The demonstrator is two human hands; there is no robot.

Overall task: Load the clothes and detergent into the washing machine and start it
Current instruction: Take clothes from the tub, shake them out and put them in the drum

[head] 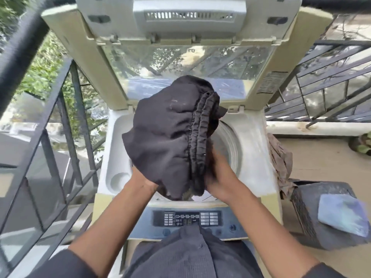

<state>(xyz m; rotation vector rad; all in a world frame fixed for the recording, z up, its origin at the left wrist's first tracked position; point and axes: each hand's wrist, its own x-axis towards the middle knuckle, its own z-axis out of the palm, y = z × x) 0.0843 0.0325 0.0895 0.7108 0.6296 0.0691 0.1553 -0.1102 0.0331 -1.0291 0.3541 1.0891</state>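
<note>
A bundle of dark clothes (170, 141) is being held up by both hands. The left hand (141, 180) is being pressed under the bundle's near left side, and its fingers are hidden by the cloth, so how they are bent cannot be told. The right hand (217, 177) is being closed around the bundle's near right side, next to a bunched waistband.

The bundle is being kept right over the open tub (227, 145) of the washing machine (259, 157). Most of the tub's mouth is being covered by the cloth, and only the tub's right wall is showing. What is already inside cannot be seen. The lid (188, 63) is being left standing open at the far edge of the machine.

The control panel (187, 218) is lying along the near edge, just in front of the person's body. A brown cloth (281, 163) is hanging over the machine's right edge. No detergent can be picked out for sure.

It looks like the loading step is being done. Next, the bundle probably needs to be lowered into the tub and let go. After that, the detergent is still to be added, the lid shut, and the machine started.
</note>
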